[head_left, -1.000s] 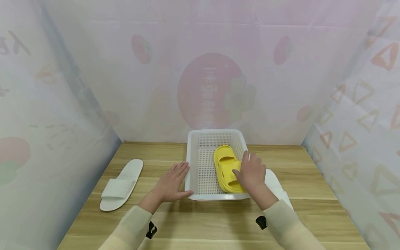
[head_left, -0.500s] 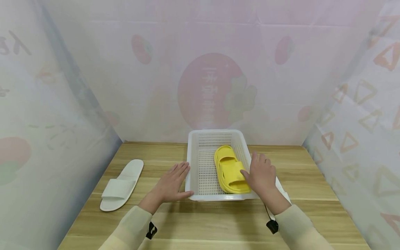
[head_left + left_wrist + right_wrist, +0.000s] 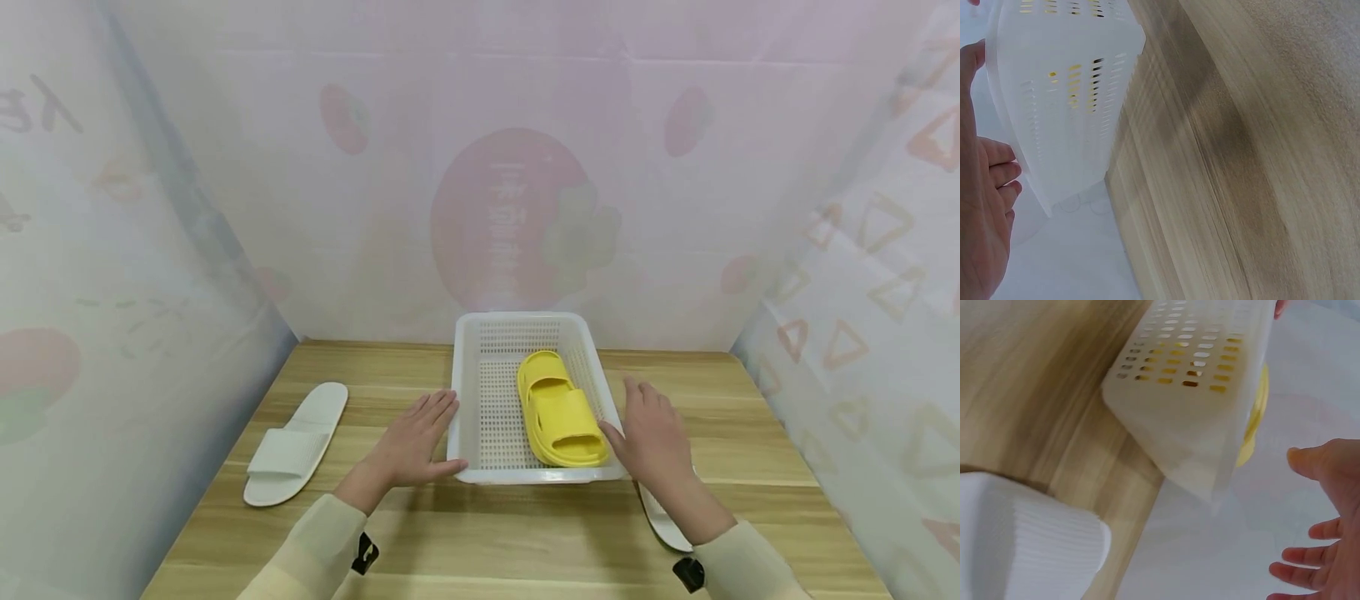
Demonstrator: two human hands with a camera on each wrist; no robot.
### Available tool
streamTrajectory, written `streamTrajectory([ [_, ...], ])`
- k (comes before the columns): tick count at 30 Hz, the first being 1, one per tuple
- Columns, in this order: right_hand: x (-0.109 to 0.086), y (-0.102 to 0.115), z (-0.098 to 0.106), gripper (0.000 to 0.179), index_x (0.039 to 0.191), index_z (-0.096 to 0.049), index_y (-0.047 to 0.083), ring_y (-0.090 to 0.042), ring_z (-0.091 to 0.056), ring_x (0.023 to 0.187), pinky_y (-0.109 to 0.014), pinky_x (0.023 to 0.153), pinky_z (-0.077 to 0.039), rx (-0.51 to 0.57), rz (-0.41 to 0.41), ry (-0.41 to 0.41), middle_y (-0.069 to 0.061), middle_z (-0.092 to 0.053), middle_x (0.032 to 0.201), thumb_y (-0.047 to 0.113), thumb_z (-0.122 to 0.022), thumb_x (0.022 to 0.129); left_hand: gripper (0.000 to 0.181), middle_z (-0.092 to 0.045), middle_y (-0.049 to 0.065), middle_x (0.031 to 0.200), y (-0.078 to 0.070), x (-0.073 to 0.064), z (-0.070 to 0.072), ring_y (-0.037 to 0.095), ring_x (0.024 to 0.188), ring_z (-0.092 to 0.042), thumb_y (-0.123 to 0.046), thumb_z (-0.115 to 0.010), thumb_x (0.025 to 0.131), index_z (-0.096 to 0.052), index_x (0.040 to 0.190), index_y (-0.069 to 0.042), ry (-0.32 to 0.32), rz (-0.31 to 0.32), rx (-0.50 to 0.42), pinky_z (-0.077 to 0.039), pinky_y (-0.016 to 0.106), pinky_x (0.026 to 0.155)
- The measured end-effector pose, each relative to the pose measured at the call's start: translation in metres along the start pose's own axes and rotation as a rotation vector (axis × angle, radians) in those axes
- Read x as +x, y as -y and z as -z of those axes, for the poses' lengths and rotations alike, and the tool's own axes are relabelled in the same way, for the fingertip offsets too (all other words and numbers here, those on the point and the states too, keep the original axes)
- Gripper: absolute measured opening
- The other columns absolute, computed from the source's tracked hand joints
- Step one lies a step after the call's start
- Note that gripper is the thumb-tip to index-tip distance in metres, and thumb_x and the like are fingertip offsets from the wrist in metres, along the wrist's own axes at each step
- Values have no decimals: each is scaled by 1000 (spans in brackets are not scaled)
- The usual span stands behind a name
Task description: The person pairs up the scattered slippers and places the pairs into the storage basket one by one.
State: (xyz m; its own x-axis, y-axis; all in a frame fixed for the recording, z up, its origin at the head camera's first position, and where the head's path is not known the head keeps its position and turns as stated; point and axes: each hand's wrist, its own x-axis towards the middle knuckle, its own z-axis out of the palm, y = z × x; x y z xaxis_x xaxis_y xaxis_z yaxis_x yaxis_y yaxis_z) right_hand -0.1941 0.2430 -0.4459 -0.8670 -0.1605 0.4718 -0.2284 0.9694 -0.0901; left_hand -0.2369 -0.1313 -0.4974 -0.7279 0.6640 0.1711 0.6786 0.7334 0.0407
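A white perforated plastic basket (image 3: pixel 540 476) stands mid-table with a yellow slipper (image 3: pixel 566 417) lying along its right side. My left hand (image 3: pixel 408 442) rests on the basket's left rim, its fingers fairly straight; the left wrist view shows the fingertips (image 3: pixel 1007 172) at that rim. Just right of the basket hovers my right hand (image 3: pixel 656 437), fingers spread, holding nothing. In the right wrist view its thumb stands apart from the basket wall (image 3: pixel 1204 425). Below the right hand lies a white slipper (image 3: pixel 667 529), partly hidden by the hand and forearm.
Another white slipper (image 3: pixel 296 450) lies at the left of the wooden table (image 3: pixel 495 542). Printed fabric walls (image 3: pixel 375 208) enclose the back and both sides. The basket stands close to the back wall.
My right hand has left the yellow slipper in the basket and moved right, past the rim, over the right white slipper. The left hand stays at the left rim.
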Motion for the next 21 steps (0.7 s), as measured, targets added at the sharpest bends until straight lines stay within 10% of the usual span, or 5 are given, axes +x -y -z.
streamTrajectory([
  [15, -22, -37, -2, 66, 121, -55, -11, -45, -60, 95, -57, 75, -49, 62, 177, -216, -26, -62, 107, 32, -75, 75, 81, -48, 20, 142, 11, -10, 7, 36, 133, -41, -55, -59, 86, -47, 139, 6, -214, -67, -38, -30, 51, 110],
  [21, -31, -47, -6, 67, 122, -54, -11, -45, -58, 96, -59, 75, -47, 103, 209, -252, -27, -59, 109, 49, -56, 91, 84, -50, 19, 140, 22, -22, 7, 36, 130, -44, -62, -57, 86, -49, 139, 3, -274, -40, -4, -29, 52, 110],
])
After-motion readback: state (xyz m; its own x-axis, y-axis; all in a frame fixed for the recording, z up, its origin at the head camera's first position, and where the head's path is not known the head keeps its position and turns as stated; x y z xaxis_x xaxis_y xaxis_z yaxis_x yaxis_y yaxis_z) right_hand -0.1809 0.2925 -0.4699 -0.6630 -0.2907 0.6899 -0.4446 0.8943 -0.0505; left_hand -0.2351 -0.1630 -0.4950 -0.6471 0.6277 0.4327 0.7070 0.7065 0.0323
